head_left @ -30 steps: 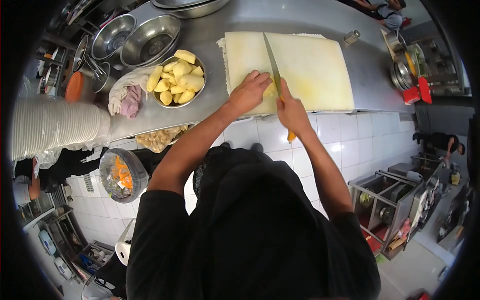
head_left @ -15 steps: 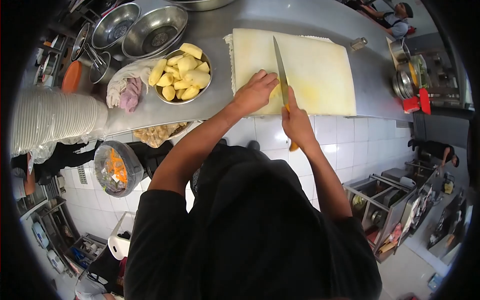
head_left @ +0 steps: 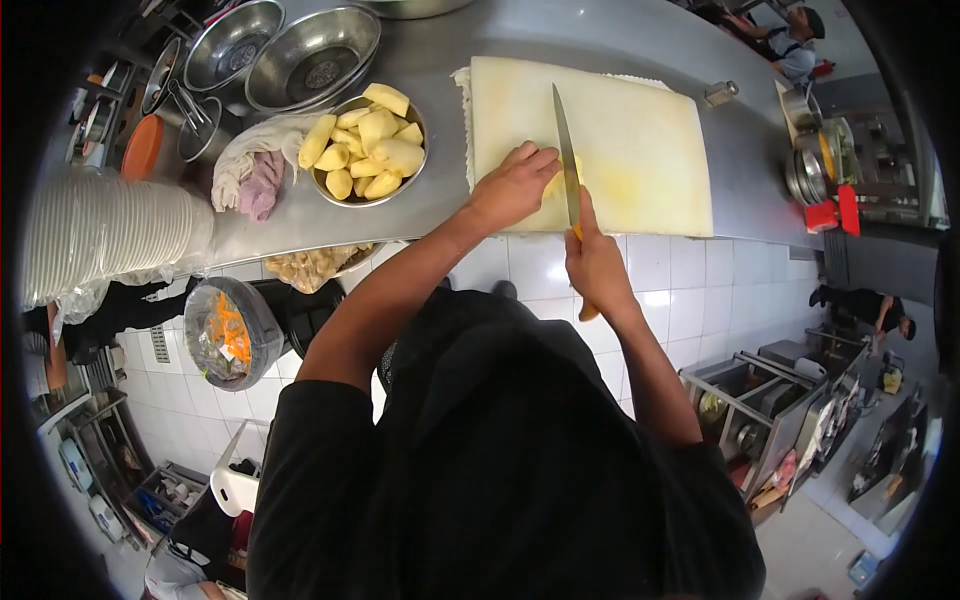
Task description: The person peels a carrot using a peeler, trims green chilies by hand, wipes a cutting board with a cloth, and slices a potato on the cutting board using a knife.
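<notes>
My right hand is wrapped round the yellow handle of a long kitchen knife, whose blade points away from me over the white cutting board. Just left of the blade, the curled fingers of my left hand press a yellow piece of peeled potato onto the board near its front edge. Most of that piece is hidden by the fingers. Yellow wet stains mark the board right of the knife. To the left, a steel bowl is heaped with peeled potatoes.
Steel bowls stand at the back left, near a crumpled cloth and stacked plastic-wrapped containers. A small shaker is right of the board. Below the counter sits a lined bin with orange scraps. Other people are farther off.
The knife and my right hand have drawn back slightly toward me. My left hand keeps its place on the potato piece. The whole view has shifted a little.
</notes>
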`<state>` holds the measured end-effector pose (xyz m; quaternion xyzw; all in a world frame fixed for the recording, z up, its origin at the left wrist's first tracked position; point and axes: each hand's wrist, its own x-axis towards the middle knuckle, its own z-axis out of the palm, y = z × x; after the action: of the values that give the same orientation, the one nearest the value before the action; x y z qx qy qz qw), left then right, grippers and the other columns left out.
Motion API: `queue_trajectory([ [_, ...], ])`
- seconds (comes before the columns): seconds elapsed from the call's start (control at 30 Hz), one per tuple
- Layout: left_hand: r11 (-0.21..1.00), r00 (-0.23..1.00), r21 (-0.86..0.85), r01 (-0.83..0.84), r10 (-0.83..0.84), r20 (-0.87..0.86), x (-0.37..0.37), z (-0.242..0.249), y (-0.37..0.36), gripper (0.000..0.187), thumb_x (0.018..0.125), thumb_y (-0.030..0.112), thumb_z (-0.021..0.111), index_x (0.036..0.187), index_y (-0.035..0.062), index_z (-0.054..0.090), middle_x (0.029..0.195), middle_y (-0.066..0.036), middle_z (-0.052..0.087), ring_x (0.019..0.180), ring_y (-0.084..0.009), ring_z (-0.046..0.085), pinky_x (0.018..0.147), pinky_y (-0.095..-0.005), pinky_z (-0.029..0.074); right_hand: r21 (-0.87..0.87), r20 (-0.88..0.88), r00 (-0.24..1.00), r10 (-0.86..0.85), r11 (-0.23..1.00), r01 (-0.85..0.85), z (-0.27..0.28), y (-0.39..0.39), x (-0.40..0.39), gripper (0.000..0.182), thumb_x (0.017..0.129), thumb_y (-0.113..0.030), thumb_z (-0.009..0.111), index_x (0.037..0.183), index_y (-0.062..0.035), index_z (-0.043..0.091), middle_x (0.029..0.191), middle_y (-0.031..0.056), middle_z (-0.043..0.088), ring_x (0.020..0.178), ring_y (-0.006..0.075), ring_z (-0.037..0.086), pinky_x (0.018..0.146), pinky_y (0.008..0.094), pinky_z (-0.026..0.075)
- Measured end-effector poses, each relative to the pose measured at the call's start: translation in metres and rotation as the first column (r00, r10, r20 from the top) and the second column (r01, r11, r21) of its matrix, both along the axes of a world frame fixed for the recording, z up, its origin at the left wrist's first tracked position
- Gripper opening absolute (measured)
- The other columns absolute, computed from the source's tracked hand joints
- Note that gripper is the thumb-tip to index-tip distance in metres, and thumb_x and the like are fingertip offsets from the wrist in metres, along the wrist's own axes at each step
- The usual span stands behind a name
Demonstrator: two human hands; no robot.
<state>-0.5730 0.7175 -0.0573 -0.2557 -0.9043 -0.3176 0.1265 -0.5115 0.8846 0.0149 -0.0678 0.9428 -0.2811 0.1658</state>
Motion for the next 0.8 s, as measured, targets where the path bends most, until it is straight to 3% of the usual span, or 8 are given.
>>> queue_trajectory([
  [0.1,1.000,1.000,0.002,0.011,-0.011,-0.001,-0.001,-0.001,-0.001,0.037,0.073,-0.006,0.056,0.109,0.0000,0.061,0.117,-0.005,0.055,0.105,-0.0262,0.050,0.092,-0.0348,0.047,-0.034,-0.044,0.999,0.011,0.999,-0.012,0.003,0.003,-0.015,0.067,0.090,-0.007,0.049,0.149,-0.0059,0.018,0.078,0.0310,0.062,0.076,0.0471,0.062,0.073,0.0535,0.049],
  [0.13,1.000,1.000,0.007,0.018,-0.018,-0.001,-0.001,-0.003,0.000,0.037,0.073,-0.006,0.056,0.109,0.0000,0.061,0.117,-0.005,0.055,0.105,-0.0262,0.050,0.092,-0.0349,0.047,-0.089,-0.074,0.997,0.011,0.996,-0.018,0.005,0.010,-0.020,0.064,0.091,-0.009,0.051,0.149,-0.0087,0.025,0.082,0.0293,0.064,0.076,0.0434,0.064,0.074,0.0482,0.050],
  [0.33,1.000,0.999,0.011,-0.025,0.025,-0.037,-0.003,-0.007,-0.001,0.027,0.075,-0.001,0.060,0.102,0.0009,0.065,0.112,-0.004,0.058,0.106,-0.0224,0.051,0.093,-0.0323,0.046,-0.115,0.096,0.975,-0.202,0.970,0.213,0.048,0.031,-0.027,0.057,0.093,-0.013,0.052,0.147,-0.0122,0.034,0.084,0.0233,0.065,0.073,0.0330,0.064,0.075,0.0379,0.049],
  [0.43,0.974,0.998,0.225,-0.035,0.047,-0.047,-0.008,-0.003,0.001,0.025,0.079,0.002,0.062,0.104,0.0010,0.064,0.108,-0.011,0.061,0.100,-0.0289,0.053,0.090,-0.0372,0.046,-0.120,0.111,0.960,-0.257,0.956,0.269,0.047,0.043,-0.020,0.058,0.094,-0.013,0.052,0.148,-0.0134,0.032,0.081,0.0220,0.064,0.072,0.0315,0.064,0.074,0.0374,0.049],
  [0.47,0.985,0.998,0.174,-0.013,0.024,-0.057,-0.012,0.005,0.004,0.024,0.079,0.005,0.063,0.103,0.0013,0.065,0.108,-0.011,0.061,0.100,-0.0289,0.053,0.089,-0.0379,0.046,-0.129,0.119,0.955,-0.272,0.949,0.286,0.043,0.046,-0.016,0.058,0.094,-0.013,0.052,0.149,-0.0137,0.032,0.080,0.0215,0.064,0.071,0.0311,0.064,0.073,0.0373,0.049],
  [0.57,0.999,0.999,-0.014,0.037,-0.037,-0.007,-0.032,0.024,0.018,0.024,0.079,0.010,0.066,0.102,0.0020,0.067,0.107,-0.012,0.062,0.101,-0.0291,0.054,0.088,-0.0399,0.047,-0.215,0.021,0.967,-0.255,0.943,0.254,0.018,0.062,-0.005,0.060,0.095,-0.009,0.050,0.151,-0.0162,0.029,0.065,0.0026,0.049,0.049,0.0113,0.045,0.049,0.0284,0.045],
  [0.73,0.883,0.977,-0.446,0.146,-0.059,0.203,-0.075,0.017,0.044,0.024,0.072,0.011,0.070,0.095,0.0034,0.068,0.105,-0.012,0.063,0.104,-0.0302,0.055,0.088,-0.0409,0.048,-0.297,0.016,0.959,-0.284,0.914,0.275,0.011,0.071,0.011,0.061,0.095,-0.008,0.051,0.151,-0.0162,0.029,0.065,0.0029,0.050,0.049,0.0113,0.045,0.050,0.0286,0.044],
  [0.8,0.884,0.974,-0.428,0.186,-0.110,0.197,-0.084,0.011,0.046,0.020,0.071,0.006,0.065,0.091,0.0023,0.067,0.103,-0.013,0.065,0.103,-0.0308,0.058,0.088,-0.0395,0.049,-0.311,0.008,0.953,-0.304,0.905,0.291,0.008,0.075,0.018,0.061,0.095,-0.008,0.052,0.151,-0.0160,0.030,0.065,0.0034,0.051,0.049,0.0115,0.045,0.050,0.0290,0.044],
])
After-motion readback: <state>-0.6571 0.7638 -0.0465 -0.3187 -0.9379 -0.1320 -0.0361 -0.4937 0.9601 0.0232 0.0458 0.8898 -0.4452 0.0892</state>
